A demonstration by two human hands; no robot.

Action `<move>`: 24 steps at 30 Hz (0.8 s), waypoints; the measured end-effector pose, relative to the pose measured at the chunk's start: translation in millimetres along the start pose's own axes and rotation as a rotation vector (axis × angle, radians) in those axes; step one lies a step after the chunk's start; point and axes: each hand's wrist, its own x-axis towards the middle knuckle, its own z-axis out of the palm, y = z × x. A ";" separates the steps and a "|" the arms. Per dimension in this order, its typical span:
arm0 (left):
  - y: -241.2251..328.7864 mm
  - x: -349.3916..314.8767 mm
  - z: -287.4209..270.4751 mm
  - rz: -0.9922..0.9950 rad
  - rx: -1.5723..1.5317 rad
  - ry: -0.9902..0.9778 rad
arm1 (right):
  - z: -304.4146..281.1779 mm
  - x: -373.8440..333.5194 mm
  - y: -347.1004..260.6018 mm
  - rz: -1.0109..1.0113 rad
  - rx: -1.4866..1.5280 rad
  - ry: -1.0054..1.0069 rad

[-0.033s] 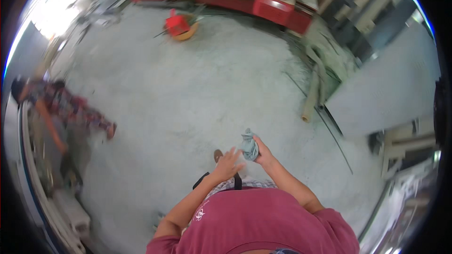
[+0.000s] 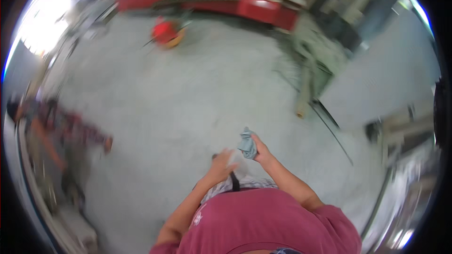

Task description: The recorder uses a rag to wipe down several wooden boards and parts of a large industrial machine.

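Observation:
A crumpled grey-blue cloth is bunched up in front of my body. My right hand is closed around its right side. To the left of the cloth and apart from it is my left hand, with nothing seen in it. Its fingers are stretched out and a little smeared by motion, the thumb held away from them. Both hands are at about waist height, over a dark strap that hangs down at the front of my clothes.
A long red machine runs along the far side. Before it sits a red and yellow object, blurred. A rolled tube and a thin rod lie on the right, beside a large grey panel. Another person is at the left.
My left hand has drawn away from the cloth, to the left and slightly down. The right hand keeps its hold. The whole view has shifted a little, with the room sliding left.

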 end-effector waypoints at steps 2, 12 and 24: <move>14.8 26.5 -39.5 -0.052 -0.170 0.070 | -63.6 10.5 -27.0 -0.184 -0.318 0.316; 3.0 166.6 -183.1 -0.228 -0.284 0.103 | -166.5 -85.3 -54.9 -0.132 -0.772 1.718; -18.7 301.6 -30.5 0.014 0.014 -0.357 | -243.3 -145.9 -60.0 -0.295 -0.600 2.080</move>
